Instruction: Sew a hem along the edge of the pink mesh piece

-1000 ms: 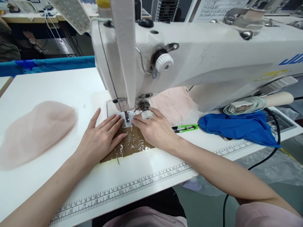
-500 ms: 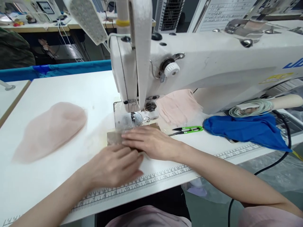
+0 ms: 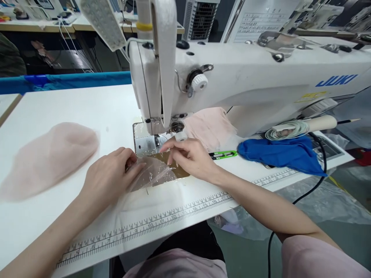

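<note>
A sheer pale-pink mesh piece [image 3: 150,175] lies over the brown taped patch [image 3: 174,164] just in front of the needle plate [image 3: 145,143] of the white sewing machine [image 3: 246,77]. My left hand [image 3: 108,179] is curled, its fingers pinching the left edge of this mesh. My right hand [image 3: 193,158] pinches the mesh's far edge near the presser foot, fingers bent together. Both hands rest on the white table [image 3: 72,104].
A stack of pink mesh pieces [image 3: 48,156] lies at the left. Pink fabric [image 3: 210,125] sits behind the needle. Green thread snips [image 3: 224,155], a blue cloth [image 3: 282,152] and a roll of tape [image 3: 290,129] lie at the right. A printed ruler [image 3: 159,220] runs along the front edge.
Both hands lay flat on the taped patch by the needle, then slid toward me. Now they have lifted and pinch a sheer mesh piece in front of the presser foot.
</note>
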Tool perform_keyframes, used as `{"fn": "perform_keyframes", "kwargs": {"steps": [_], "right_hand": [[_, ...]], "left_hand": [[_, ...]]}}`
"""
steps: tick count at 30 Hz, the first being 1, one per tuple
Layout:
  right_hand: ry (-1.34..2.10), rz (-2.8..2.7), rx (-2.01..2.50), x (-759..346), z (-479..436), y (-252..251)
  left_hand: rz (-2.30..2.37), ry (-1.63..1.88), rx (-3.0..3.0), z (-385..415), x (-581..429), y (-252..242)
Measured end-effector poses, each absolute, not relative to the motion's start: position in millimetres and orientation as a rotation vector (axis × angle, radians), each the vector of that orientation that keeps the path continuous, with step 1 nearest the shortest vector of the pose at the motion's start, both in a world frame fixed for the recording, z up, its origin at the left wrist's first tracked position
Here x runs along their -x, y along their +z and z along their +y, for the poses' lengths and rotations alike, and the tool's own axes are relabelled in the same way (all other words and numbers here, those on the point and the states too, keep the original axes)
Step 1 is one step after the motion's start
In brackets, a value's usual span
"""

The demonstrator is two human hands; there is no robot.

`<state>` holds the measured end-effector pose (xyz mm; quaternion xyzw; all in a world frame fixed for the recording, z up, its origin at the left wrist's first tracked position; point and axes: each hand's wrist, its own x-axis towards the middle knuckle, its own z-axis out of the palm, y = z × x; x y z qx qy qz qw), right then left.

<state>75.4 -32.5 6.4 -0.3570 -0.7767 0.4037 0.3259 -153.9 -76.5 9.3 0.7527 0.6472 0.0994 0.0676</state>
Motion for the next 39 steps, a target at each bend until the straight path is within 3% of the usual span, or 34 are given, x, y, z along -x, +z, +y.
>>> {"fn": "perform_keyframes", "kwargs": {"steps": [6,10,17,23,33,39], "right_hand": [[1.833,-1.966,0.749,-72,-41,11],[1.98,-1.85,0.796,-70,-37,10],[1.739,-1.825,0.908,-66,-37,8],[1.329,-1.921,1.048,-60,-42,1],[1.391,-1.985,0.968,-68,-37,7],[1.231,-2.052,0.891,-70,-39,6]], "left_hand": [[1.671,0.555,-1.959,-76,149,11],[1.437,0.677,-1.798,-77,143,15],[1.302,0.671,-1.518,-79,141,19],[1.513,0.688,-1.76,-91,125,18],[1.313,0.636,-1.319,-80,138,18],[1.356,0.645,-1.59,-83,134,19]]}}
